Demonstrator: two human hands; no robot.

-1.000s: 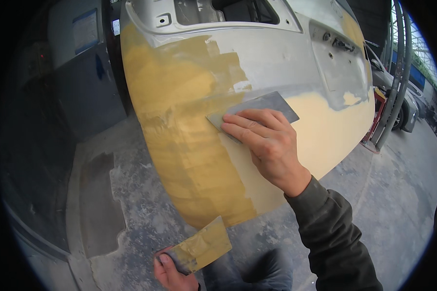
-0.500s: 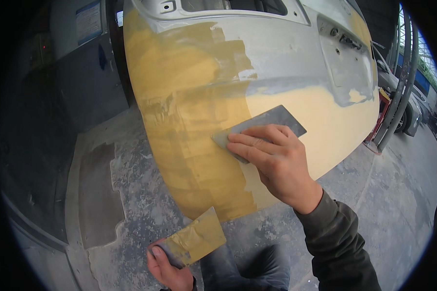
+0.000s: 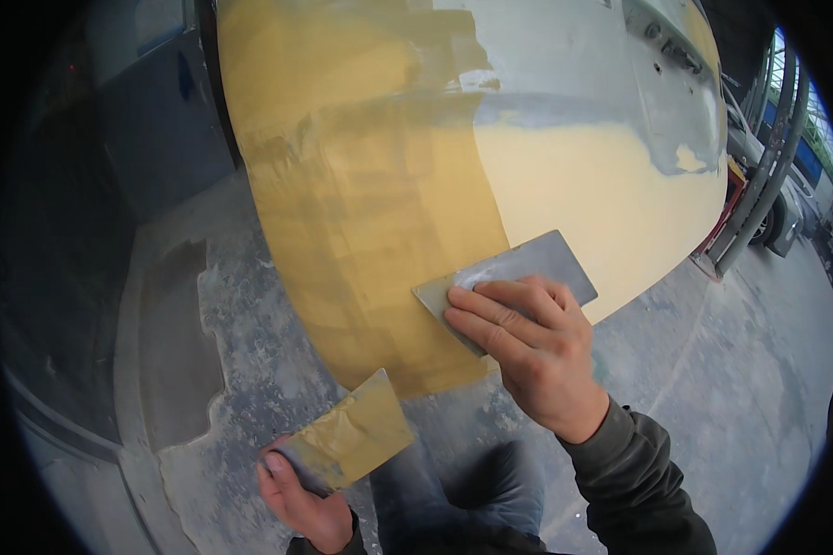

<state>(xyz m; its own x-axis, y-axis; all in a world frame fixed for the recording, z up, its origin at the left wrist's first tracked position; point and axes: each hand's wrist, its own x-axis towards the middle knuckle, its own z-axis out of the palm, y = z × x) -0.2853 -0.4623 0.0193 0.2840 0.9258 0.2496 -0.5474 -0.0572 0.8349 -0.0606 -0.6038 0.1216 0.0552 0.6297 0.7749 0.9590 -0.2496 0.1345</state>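
Note:
My right hand (image 3: pixel 537 356) grips a grey flat filler spreader (image 3: pixel 532 264), fingers spread along its face. The spreader lies against the lower part of a vehicle's rear panel (image 3: pixel 565 65), across the border between fresh mustard-yellow filler (image 3: pixel 361 250) and a paler cream area (image 3: pixel 583 185). Below the panel's lower edge, my left hand (image 3: pixel 305 504) holds a flat rectangular plate (image 3: pixel 342 435) by its corner, thumb on top. A lump of yellow filler (image 3: pixel 338 427) is smeared over that plate. Whether the spreader's far edge touches the panel along its whole length is hidden.
A dark grey wall or cabinet (image 3: pixel 171 129) stands at the left. Upright grey pipes (image 3: pixel 759 194) and a parked car (image 3: pixel 787 217) are at the right. The concrete floor (image 3: pixel 241 351) is stained with pale patches, and my legs (image 3: pixel 453 499) are below the panel.
The panel sits higher in view as the view tilts down. My right hand and the spreader have moved down the panel toward its lower edge. My left hand still holds the filler-smeared plate.

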